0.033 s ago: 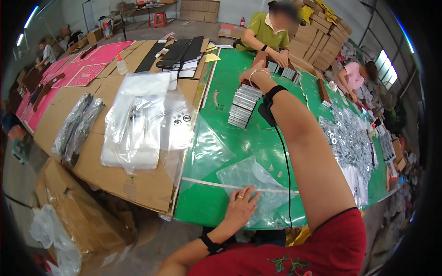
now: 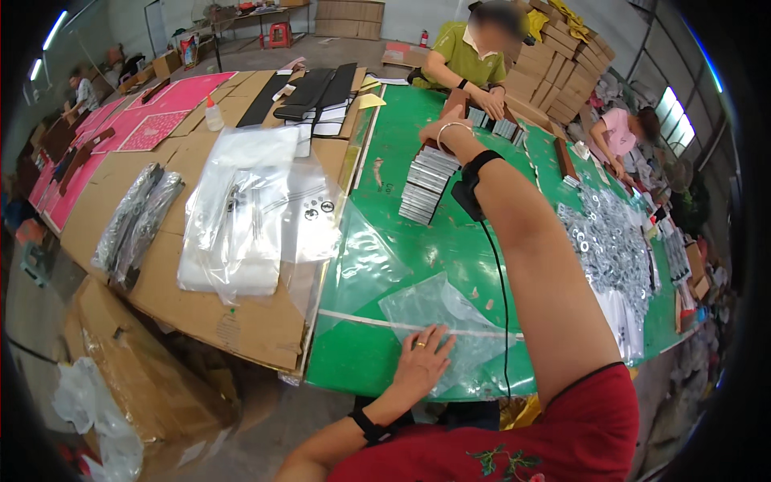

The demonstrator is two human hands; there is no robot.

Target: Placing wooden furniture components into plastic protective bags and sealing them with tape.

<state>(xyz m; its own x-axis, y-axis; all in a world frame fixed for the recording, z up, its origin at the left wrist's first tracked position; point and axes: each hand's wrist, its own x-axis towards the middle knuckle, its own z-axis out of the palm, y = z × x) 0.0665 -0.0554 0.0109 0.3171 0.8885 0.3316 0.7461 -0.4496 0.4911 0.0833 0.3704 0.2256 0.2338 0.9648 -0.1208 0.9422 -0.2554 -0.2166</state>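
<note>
My left hand (image 2: 422,361) lies flat, fingers spread, on a clear plastic bag (image 2: 450,317) at the near edge of the green table (image 2: 401,241). My right arm stretches far across the table. My right hand (image 2: 444,128), with a bracelet on the wrist, is at the far end of a row of small silvery packets (image 2: 424,186). Its fingers are hidden behind the wrist, so I cannot see whether it grips anything.
A person in a green shirt (image 2: 466,56) handles similar packets (image 2: 502,127) across the table. A heap of silvery metal rings (image 2: 610,249) covers the right side. Clear bags (image 2: 241,217) lie stacked on cardboard to the left, and a cardboard box (image 2: 144,377) stands below.
</note>
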